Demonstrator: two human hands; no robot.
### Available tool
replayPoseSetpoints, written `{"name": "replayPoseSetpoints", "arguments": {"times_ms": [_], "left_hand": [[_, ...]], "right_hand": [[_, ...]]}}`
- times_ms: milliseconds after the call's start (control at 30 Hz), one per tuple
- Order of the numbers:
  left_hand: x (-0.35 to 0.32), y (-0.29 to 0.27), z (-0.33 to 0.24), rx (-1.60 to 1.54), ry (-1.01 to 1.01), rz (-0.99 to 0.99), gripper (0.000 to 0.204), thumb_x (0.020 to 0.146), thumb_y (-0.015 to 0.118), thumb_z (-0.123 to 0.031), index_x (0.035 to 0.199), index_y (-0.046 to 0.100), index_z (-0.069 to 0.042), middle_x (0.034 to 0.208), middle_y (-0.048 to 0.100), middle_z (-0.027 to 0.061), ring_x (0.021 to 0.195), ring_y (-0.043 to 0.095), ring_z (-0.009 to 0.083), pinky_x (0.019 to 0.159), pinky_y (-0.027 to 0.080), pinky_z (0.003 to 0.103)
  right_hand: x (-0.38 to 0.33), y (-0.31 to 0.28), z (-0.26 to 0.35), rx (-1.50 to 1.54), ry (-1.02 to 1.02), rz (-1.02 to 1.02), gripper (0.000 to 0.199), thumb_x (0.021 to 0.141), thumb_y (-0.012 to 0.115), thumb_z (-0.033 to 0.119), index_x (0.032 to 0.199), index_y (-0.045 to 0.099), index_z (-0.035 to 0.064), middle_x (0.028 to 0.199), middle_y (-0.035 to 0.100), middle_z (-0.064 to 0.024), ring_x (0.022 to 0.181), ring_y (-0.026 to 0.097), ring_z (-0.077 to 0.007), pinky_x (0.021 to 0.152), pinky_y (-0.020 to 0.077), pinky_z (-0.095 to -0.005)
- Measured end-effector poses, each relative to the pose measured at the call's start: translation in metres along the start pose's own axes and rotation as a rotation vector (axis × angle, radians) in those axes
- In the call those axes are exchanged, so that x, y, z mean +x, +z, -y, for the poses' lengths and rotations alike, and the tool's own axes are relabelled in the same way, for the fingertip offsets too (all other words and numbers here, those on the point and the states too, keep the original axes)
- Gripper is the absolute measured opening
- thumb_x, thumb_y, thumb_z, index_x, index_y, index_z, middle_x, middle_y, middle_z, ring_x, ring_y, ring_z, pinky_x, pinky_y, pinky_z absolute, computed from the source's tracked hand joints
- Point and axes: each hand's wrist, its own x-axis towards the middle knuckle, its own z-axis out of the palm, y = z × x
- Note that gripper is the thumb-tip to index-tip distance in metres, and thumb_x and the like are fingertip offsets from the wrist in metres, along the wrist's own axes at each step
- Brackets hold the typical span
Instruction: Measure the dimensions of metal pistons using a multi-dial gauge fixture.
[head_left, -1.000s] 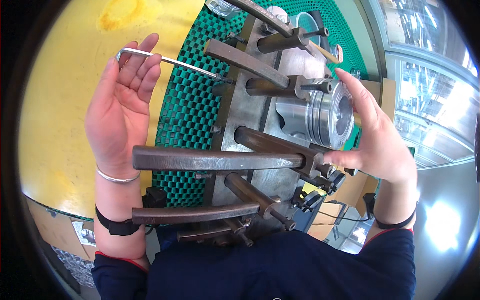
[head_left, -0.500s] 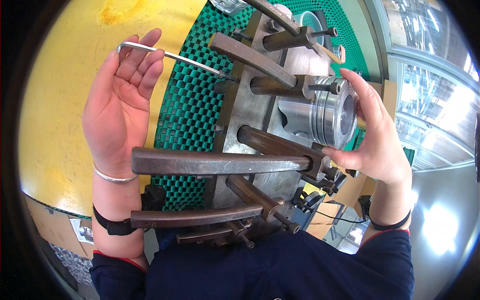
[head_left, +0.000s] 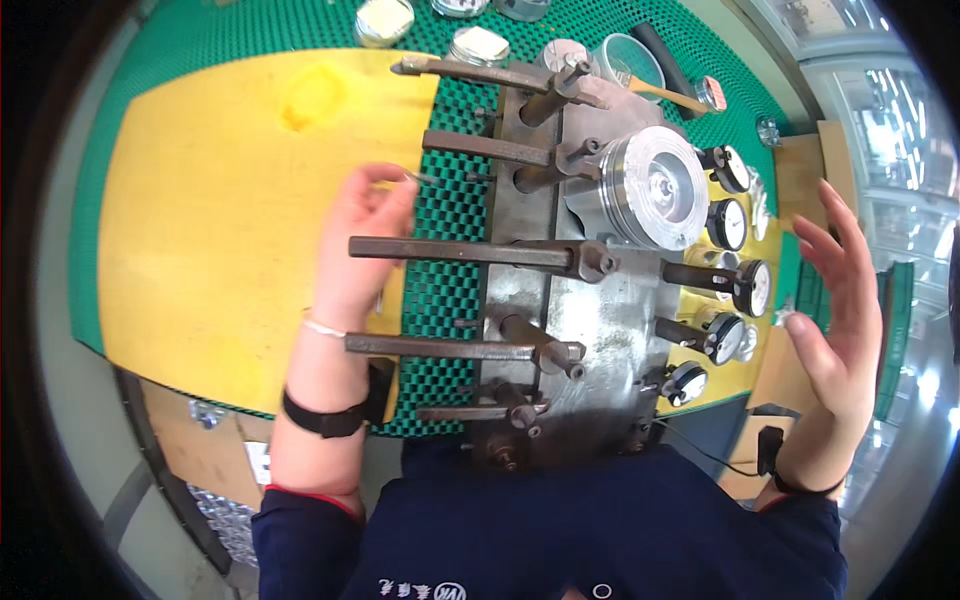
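Observation:
A silver ringed piston rests against the metal fixture block, near its far end. My right hand is off to the right, fingers spread, holding nothing and apart from the piston. On the left, my left hand is curled closed, slightly blurred, beside a long dark lever bar. A thin dark end of the hex key shows past its fingertips; the rest is mostly hidden by the hand. Several more bars, such as a lower one, project leftward from the block.
Several dial gauges line the block's right side. A yellow sheet lies on green matting to the left. Beyond the block are a clear cup, a wooden-handled tool and lidded jars.
My right hand has let go of the piston and drawn away to the right. My left hand has closed its fingers, and the hex key has come away from the screw. The view has shifted.

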Motion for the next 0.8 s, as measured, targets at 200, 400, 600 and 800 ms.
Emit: {"name": "replayPoseSetpoints", "arguments": {"times_ms": [200,400,600,800], "left_hand": [[-0.001,0.017,-0.01,-0.254,-0.225,0.23,0.028,0.099,0.045,-0.024,0.111,0.056,-0.001,0.062,0.045,-0.0043,0.045,0.034,0.0049,0.039,0.027,0.02],[-0.001,0.023,-0.012,-0.292,-0.221,0.071,0.022,0.097,0.049,-0.021,0.099,0.056,-0.001,0.064,0.048,-0.0003,0.046,0.039,0.0072,0.038,0.031,0.022],[0.001,0.025,-0.005,-0.338,-0.251,0.096,0.019,0.097,0.05,-0.021,0.095,0.056,-0.003,0.065,0.05,-0.0002,0.047,0.042,0.0081,0.039,0.031,0.022],[-0.001,0.034,-0.001,0.045,0.009,0.086,0.026,0.098,0.048,-0.025,0.107,0.059,-0.003,0.067,0.051,-0.0032,0.051,0.044,0.0056,0.046,0.034,0.02]], "right_hand": [[-0.088,-0.02,-0.027,0.152,0.153,-0.164,0.073,0.081,0.065,0.017,0.142,0.031,-0.0036,0.148,0.032,-0.0206,0.122,0.05,-0.0271,0.102,0.0377,-0.0386],[-0.15,-0.01,-0.05,0.289,0.316,-0.265,0.07,0.085,0.064,0.02,0.143,0.03,-0.0022,0.149,0.032,-0.0157,0.118,0.051,-0.0231,0.102,0.0387,-0.0383],[-0.168,-0.006,-0.063,0.375,0.327,-0.298,0.068,0.083,0.062,0.006,0.143,0.031,-0.0013,0.148,0.035,-0.0149,0.118,0.053,-0.0234,0.102,0.04,-0.0376],[-0.165,-0.004,-0.071,0.376,0.336,-0.297,0.068,0.08,0.059,0.0,0.143,0.032,-0.0005,0.146,0.038,-0.0138,0.115,0.054,-0.0221,0.101,0.0408,-0.0369]]}}
